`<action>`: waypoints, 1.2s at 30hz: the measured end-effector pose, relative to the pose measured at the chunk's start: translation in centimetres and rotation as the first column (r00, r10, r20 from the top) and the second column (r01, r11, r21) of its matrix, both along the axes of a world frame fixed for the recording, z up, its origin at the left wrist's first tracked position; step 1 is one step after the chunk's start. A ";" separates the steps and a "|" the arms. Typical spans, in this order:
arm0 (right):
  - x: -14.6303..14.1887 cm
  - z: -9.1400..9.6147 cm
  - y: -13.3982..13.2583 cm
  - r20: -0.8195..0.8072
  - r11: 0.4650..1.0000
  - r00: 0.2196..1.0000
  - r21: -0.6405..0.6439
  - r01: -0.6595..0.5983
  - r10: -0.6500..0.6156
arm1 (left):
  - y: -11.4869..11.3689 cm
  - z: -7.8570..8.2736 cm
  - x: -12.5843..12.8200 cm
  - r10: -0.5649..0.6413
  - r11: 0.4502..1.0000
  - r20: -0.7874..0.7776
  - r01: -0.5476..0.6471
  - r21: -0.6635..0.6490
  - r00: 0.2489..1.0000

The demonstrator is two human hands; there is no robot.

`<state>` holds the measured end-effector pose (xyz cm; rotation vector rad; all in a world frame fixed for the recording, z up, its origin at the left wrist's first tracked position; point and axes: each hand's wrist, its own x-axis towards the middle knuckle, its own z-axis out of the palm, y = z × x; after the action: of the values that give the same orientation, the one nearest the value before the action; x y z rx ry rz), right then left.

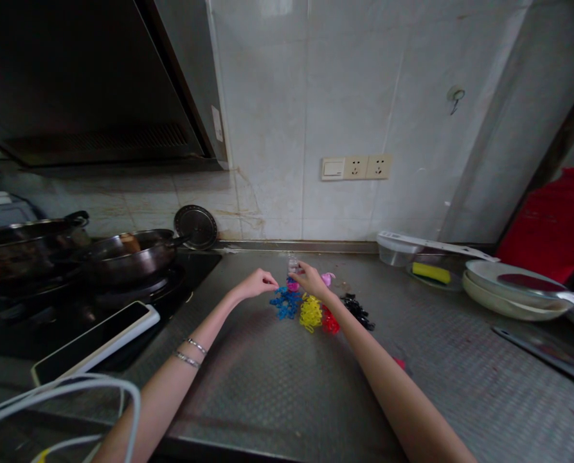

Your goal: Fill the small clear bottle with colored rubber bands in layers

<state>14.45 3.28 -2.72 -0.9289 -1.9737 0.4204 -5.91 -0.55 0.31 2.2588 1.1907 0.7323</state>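
Observation:
On the steel counter (pixel 277 379) lie small heaps of tiny elastic bands: blue (pixel 285 302), yellow (pixel 310 312), red (pixel 330 321), black (pixel 358 310) and a pink bit (pixel 328 278). My left hand (pixel 258 283) reaches out over the blue heap with its fingertips pinched together. My right hand (pixel 310 278) is also pinched, holding a small magenta piece (pixel 292 283) just behind the blue heap. A little clear jar (pixel 292 262) stands right behind the two hands. Two bangles (pixel 190 352) sit on my left wrist.
Left of the heaps is a black hob with a wok (pixel 127 254), a pot (pixel 21 241) and a lid (pixel 196 226). A phone (pixel 94 341) and white cable (pixel 74 392) lie front left. Stacked plates (pixel 508 289), a sponge (pixel 430 272) and a container stand at the right.

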 end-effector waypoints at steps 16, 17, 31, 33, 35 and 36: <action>0.0 -0.1 0.3 -0.023 0.999 1.000 -0.034 0.003 -0.003 | 1.6 6.4 -0.8 0.093 0.980 -0.016 -0.089 0.176 0.996; 0.0 -0.1 0.3 -0.026 0.999 1.000 -0.032 -0.004 0.004 | 1.8 7.1 -0.5 0.095 0.980 -0.036 -0.087 0.179 0.995; -0.3 0.0 0.1 0.007 1.000 1.000 -0.022 0.010 -0.009 | 4.2 9.6 3.7 0.058 0.974 -0.315 0.015 0.224 0.947; -0.3 -0.2 0.4 0.008 1.000 1.000 -0.021 0.004 -0.003 | 4.5 9.6 3.9 0.059 0.976 -0.365 0.024 0.218 0.929; -0.3 -0.2 0.5 0.016 1.000 1.000 -0.020 -0.008 0.008 | 4.7 9.7 4.2 0.065 0.977 -0.404 0.024 0.210 0.912; -0.3 -0.3 0.6 0.020 1.000 1.000 -0.020 -0.009 0.010 | 4.7 9.7 4.3 0.068 0.978 -0.420 0.023 0.208 0.905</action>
<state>14.19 3.89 -2.98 -0.9401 -1.9963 0.4384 -1.62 4.15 10.03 2.6793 1.3899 0.3919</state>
